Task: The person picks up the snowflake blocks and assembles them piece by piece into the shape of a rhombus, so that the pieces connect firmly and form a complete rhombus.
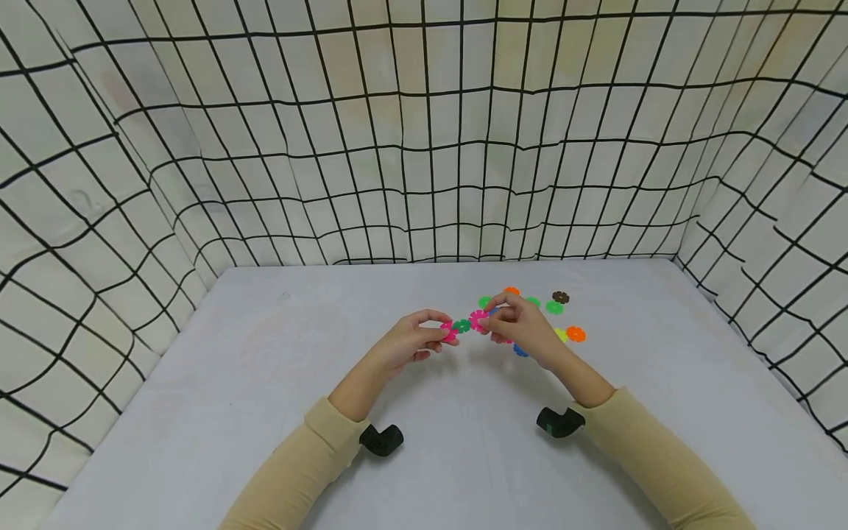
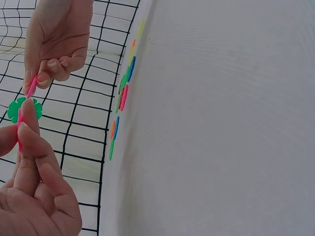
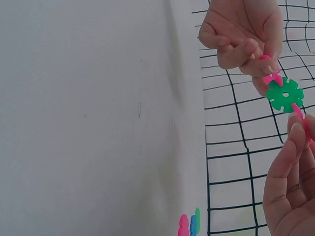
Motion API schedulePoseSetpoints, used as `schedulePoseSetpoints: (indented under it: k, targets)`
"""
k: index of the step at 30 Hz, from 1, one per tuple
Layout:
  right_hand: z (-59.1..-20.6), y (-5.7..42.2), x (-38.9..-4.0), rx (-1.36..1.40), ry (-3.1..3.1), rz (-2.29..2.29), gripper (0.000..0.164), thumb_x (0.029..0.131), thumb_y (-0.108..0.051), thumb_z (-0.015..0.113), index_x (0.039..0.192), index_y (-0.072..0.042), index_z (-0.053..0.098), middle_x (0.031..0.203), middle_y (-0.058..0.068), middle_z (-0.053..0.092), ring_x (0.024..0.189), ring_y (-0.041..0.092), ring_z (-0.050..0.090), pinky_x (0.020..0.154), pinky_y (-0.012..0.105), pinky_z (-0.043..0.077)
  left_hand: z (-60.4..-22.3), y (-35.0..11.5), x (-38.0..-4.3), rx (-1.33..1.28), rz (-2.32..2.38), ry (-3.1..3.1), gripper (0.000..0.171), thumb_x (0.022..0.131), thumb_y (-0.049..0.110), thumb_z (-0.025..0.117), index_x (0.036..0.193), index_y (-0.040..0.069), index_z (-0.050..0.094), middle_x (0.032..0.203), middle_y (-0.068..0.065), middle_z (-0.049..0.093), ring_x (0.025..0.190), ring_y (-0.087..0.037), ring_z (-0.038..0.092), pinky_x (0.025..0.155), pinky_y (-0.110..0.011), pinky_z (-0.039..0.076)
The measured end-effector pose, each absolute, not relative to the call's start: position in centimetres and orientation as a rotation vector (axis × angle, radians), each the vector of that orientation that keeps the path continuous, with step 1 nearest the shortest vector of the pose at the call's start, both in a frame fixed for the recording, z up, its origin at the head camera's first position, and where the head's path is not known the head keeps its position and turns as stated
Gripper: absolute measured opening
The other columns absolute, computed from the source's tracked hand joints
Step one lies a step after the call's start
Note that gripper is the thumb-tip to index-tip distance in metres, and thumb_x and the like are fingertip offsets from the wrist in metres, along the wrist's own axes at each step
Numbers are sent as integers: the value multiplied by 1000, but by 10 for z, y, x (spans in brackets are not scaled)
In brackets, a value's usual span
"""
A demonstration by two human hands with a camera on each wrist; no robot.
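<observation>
My left hand (image 1: 409,342) pinches a pink notched plastic disc (image 1: 450,333) between thumb and fingers. Joined to its edge is a green notched disc (image 3: 279,101), which sits between the two hands above the table. My right hand (image 1: 526,331) pinches a second pink disc (image 1: 478,320), turned on edge against the green disc's rim in the right wrist view. Whether that second pink disc is slotted in or only touching, I cannot tell. Fingertips cover part of both pink discs.
Loose notched discs lie on the white table (image 1: 278,383) around and behind my right hand, among them an orange disc (image 1: 576,334), a brown disc (image 1: 560,297) and a blue disc (image 1: 521,350). White walls with black netting (image 1: 430,147) enclose the table's back and sides.
</observation>
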State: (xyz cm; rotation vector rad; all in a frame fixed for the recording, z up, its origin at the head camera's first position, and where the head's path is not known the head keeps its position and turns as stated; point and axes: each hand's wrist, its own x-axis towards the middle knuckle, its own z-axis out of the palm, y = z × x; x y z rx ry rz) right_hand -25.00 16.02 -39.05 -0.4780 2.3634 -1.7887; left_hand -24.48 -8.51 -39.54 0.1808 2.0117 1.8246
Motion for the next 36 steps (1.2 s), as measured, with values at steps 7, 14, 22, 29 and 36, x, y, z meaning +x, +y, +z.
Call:
schedulePoseSetpoints:
  k: [7, 14, 22, 29, 36]
  targets:
    - [-391, 158, -247, -451, 2338, -1824, 31, 100, -10, 68, 126, 5, 60, 94, 21, 72, 81, 41, 62, 74, 26, 55, -396, -85, -246, 207, 1848, 2009, 25, 100, 15, 63, 123, 6, 60, 94, -1, 76, 79, -17, 60, 69, -26, 38]
    - [-391, 156, -245, -448, 2337, -1834, 32, 100, -12, 69, 127, 4, 65, 96, 15, 75, 86, 45, 63, 76, 29, 56, -394, -85, -244, 254, 1866, 2015, 24, 102, 18, 63, 122, 5, 60, 94, -1, 76, 80, -18, 60, 68, -26, 39]
    - [-392, 157, -245, -408, 2367, -1855, 35, 98, -15, 71, 127, 4, 67, 92, 9, 76, 79, 35, 66, 74, 29, 57, -396, -85, -246, 313, 1865, 2010, 27, 102, 18, 64, 123, 2, 63, 94, 1, 76, 78, -13, 58, 67, -25, 39]
    - [-391, 154, -242, -269, 2306, -1918, 36, 98, -12, 71, 129, 5, 66, 90, 7, 74, 73, 24, 65, 72, 22, 56, -390, -83, -246, 326, 1840, 2049, 23, 101, 16, 64, 120, 2, 66, 92, 3, 75, 79, -12, 57, 66, -26, 37]
    - [-390, 150, -239, -210, 2245, -1979, 37, 98, -9, 69, 132, 6, 64, 88, 5, 74, 64, 10, 59, 70, 21, 56, -386, -81, -247, 339, 1821, 2098, 20, 102, 14, 64, 118, 2, 67, 90, 4, 75, 78, -13, 57, 70, -31, 36]
